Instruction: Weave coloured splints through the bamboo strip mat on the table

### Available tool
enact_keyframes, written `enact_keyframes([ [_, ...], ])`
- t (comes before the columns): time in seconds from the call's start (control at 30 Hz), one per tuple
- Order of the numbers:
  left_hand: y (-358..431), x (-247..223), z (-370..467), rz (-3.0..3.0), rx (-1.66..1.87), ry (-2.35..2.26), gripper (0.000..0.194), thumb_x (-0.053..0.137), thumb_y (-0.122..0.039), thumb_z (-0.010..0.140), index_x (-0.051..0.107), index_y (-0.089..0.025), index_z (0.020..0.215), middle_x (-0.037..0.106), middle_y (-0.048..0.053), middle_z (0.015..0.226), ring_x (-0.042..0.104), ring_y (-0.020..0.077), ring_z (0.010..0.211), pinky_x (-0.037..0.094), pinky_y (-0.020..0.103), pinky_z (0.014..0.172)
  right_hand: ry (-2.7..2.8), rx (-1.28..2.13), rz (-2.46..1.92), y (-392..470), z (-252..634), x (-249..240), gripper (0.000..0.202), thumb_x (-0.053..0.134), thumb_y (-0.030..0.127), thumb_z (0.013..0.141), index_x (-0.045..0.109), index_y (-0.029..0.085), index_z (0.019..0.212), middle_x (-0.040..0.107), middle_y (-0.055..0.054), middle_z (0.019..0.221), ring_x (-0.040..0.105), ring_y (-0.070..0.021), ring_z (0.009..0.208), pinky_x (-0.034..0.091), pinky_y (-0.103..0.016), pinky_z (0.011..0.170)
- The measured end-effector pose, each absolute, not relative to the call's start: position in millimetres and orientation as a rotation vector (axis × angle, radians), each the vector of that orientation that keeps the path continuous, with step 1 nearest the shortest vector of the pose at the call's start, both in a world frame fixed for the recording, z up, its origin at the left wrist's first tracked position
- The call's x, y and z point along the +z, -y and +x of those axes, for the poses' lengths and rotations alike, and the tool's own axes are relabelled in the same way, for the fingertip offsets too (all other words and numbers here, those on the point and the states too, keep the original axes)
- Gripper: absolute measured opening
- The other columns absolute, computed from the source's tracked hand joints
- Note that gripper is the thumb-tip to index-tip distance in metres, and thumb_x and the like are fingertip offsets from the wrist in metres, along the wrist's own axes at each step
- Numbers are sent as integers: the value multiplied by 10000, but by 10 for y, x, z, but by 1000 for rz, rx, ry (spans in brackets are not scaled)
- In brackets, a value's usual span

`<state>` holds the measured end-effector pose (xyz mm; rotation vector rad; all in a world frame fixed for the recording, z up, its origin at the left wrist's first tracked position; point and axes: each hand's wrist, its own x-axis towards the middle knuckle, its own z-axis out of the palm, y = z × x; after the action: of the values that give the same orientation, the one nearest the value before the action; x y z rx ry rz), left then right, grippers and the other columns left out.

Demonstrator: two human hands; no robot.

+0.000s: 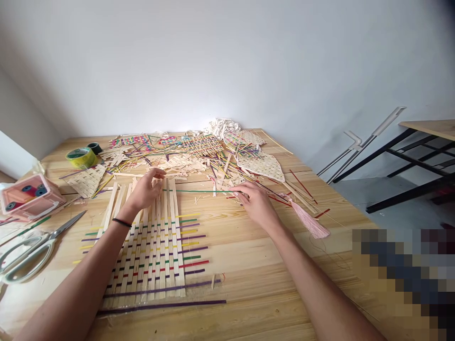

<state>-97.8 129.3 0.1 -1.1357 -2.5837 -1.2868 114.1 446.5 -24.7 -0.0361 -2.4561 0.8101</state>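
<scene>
A partly woven mat of pale flat strips crossed by thin purple, yellow, green and red strips lies before me on the wooden table. My left hand is at the mat's far end, its fingers bent round the upper ends of the pale strips, partly hiding them. In a pinch between thumb and fingers, my right hand holds one end of a thin green strip. That strip runs straight to the left, over the bare table, and its other end goes in among the pale strips by my left hand.
Scissors and a pink basket lie on the left, with yellow tape behind. A heap of loose strips and woven pieces spreads along the back. A pink tassel hangs off a woven fan on the right.
</scene>
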Motion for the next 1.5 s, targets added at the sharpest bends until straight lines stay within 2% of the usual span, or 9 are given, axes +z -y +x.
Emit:
enact_keyframes([
  [0.2,-1300,50,-956,-1148,-1335,2534,304,592,-431,859,602,-219,1077,718,106,1119,681,288,1069,552,477,987,2441,820,-37,-4460,1142,-258,299,547,118,954,812,194,1071,751,-107,1029,689,-268,969,543,-419,904],
  [0.43,-1297,95,-940,-1131,-1380,2485,251,619,-400,835,610,-221,1011,716,101,1116,672,290,1086,529,474,1021,2433,828,-35,-4468,1136,-272,290,556,119,948,806,213,1060,750,-95,1027,694,-266,965,546,-413,893],
  [0.67,-1311,91,-950,-1149,-1446,2452,240,633,-391,826,609,-216,988,716,95,1076,688,260,1006,555,452,977,2433,820,-32,-4459,1138,-263,286,556,118,950,805,201,1062,749,-100,1023,694,-265,961,544,-411,889],
  [1.07,-1292,105,-955,-1155,-1426,2430,237,650,-355,835,670,-210,1021,745,85,1065,706,271,1017,562,455,981,2439,821,-34,-4452,1139,-248,293,558,129,955,810,216,1074,742,-94,1026,698,-263,958,552,-412,882],
  [1.5,-1304,87,-977,-1171,-1474,2361,227,667,-349,838,705,-211,1015,602,73,1085,671,237,990,584,477,967,2435,826,-25,-4443,1151,-221,275,566,131,962,807,210,1070,747,-88,1009,699,-250,936,556,-394,872],
])
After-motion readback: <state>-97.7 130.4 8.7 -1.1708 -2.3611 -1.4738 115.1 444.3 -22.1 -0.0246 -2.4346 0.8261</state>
